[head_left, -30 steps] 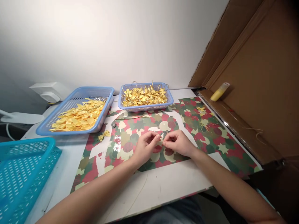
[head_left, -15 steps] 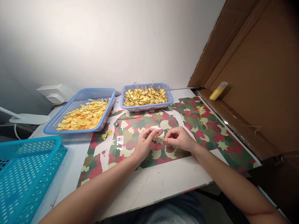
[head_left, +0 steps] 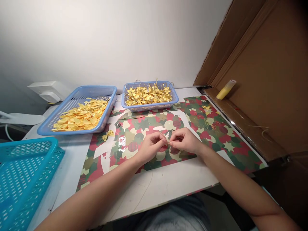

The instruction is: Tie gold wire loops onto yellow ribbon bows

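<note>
My left hand (head_left: 154, 144) is closed in a pinch over the patterned sheet, its fingertips on a thin thread. Facing it, my right hand (head_left: 184, 141) pinches the same fine strand, and the fingertips of both hands almost meet. What lies right between the fingers is too small to make out. A loose pale thread (head_left: 145, 193) trails over the bare white tabletop in front of my left forearm. One yellow ribbon bow (head_left: 108, 135) rests to the left of my hands, with a small silvery bead (head_left: 118, 125) above it.
Behind are a blue basket of yellow bows (head_left: 39, 128) and a blue basket of bows with golden cords (head_left: 176, 99). A turquoise basket (head_left: 54, 150) stands at left. Thread scraps (head_left: 211, 123) and a yellow tube (head_left: 225, 90) lie at right, beside a cardboard wall (head_left: 264, 80).
My hands have drawn closer together, and the gap between the fingertips has narrowed. The whole view has shifted slightly. Both hands stay pinched.
</note>
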Available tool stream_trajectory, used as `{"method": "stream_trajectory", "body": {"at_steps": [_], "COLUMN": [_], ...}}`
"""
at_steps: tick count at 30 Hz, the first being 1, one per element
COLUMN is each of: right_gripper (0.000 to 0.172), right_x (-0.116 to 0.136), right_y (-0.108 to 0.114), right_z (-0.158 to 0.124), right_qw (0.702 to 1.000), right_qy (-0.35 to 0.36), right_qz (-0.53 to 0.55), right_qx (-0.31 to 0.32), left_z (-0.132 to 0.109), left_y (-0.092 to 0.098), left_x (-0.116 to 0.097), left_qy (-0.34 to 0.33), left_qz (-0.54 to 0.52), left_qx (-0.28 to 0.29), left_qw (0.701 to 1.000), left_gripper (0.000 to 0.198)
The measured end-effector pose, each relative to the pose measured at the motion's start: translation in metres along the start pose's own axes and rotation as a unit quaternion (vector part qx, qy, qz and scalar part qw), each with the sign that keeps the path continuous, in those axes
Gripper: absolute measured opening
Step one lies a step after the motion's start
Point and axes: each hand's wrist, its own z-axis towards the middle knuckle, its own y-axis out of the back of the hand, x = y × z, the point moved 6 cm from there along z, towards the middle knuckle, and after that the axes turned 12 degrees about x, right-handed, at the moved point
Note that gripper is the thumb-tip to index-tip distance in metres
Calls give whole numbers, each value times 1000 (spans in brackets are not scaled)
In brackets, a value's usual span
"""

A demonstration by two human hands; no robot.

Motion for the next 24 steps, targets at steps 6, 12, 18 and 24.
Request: {"method": "stream_trajectory", "body": {"at_steps": [6,12,18,24], "right_gripper": [9,9,10,10], "right_x": [0,0,0,7], "right_y": [3,1,1,13], "right_z": [0,-1,-3,-2], "right_qw": [1000,1000,999,993], "right_qy": [-4,-19,-21,4], "right_qz": [-15,-13,-31,-106], "right_qx": [-8,3,-1,-54], "left_z": [0,1,-1,-21], "left_y": [1,12,55,96], "left_x": [4,-9,-43,-97], "left_qy": [7,-3,-88,-209], "left_qz": [-2,9,3,-109], "left_qx": [6,-34,-135,-226], "left_qw": [1000,999,987,945], "left_gripper": [34,37,34,33]}}
